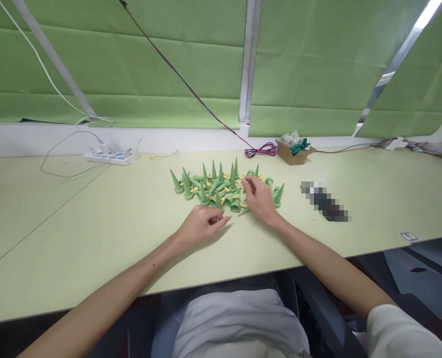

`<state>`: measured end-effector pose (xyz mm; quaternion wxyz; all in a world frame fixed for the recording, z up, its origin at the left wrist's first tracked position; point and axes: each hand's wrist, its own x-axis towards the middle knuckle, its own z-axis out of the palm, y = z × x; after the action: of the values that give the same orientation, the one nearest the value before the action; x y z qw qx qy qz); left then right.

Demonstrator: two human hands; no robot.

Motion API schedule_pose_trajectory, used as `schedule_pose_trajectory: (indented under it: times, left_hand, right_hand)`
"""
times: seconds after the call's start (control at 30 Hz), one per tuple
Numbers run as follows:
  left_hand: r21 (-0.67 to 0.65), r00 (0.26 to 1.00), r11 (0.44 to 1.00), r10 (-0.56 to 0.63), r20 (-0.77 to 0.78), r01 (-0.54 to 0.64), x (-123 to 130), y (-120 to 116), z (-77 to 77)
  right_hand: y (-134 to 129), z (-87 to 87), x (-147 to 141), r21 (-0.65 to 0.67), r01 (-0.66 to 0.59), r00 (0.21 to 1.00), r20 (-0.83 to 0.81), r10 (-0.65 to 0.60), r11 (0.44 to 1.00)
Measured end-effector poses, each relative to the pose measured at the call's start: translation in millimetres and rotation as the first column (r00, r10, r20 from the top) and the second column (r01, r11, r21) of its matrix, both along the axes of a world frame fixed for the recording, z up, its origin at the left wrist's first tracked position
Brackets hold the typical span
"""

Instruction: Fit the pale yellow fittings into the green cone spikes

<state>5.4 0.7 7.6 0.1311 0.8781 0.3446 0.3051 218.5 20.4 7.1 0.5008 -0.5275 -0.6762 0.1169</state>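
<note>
A cluster of green plastic cone-shaped spikes (187, 186) covers the middle of the table, some standing point up and others lying on their sides. Small yellow valve-like pieces (194, 190) are scattered among them. My left hand (202, 224) rests at the near edge of the cluster, its fingers curled in and the thumb pointing right; whatever it may hold is hidden. At the cluster's right side, my right hand (259, 200) has thumb and forefinger pinched close to the yellow pieces. I cannot make out what is between those fingertips.
A small cardboard box (294, 155) with clear and green plastic stands at the back, beside a coiled red-blue cable (260, 150). Back left lies a white power strip (111, 157) with cords. A pixelated dark object (324, 203) lies to the right on the table (94, 238).
</note>
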Motion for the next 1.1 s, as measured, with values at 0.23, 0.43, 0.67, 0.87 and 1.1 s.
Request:
schedule_pose_trajectory:
  times: [0.23,0.43,0.67,0.87,1.1]
  left_hand:
    - [0.014,0.998,0.999,-0.047,-0.043,0.048,-1,0,-0.8]
    - [0.018,0.997,0.998,-0.057,-0.048,0.058,-1,-1,-0.4]
    - [0.025,0.996,0.998,-0.062,-0.063,0.063,-1,0,0.6]
    - [0.018,0.996,0.998,-0.053,-0.072,0.055,-1,-1,1.0]
    - [0.015,0.995,0.999,-0.045,-0.084,0.047,-3,-2,1.8]
  right_hand:
    - [7,0.7,8,-0.025,0.003,0.993,0.115,0.0,1.0]
    - [7,-1.5,6,-0.103,-0.064,0.985,0.15,0.079,0.993]
    - [7,-2.0,8,-0.122,-0.074,0.982,0.161,0.094,0.99]
    - [13,-4.7,11,-0.028,0.01,0.993,0.117,-0.007,1.0]
    - [-1,28.0,9,0.058,0.015,0.98,0.196,-0.026,0.998]
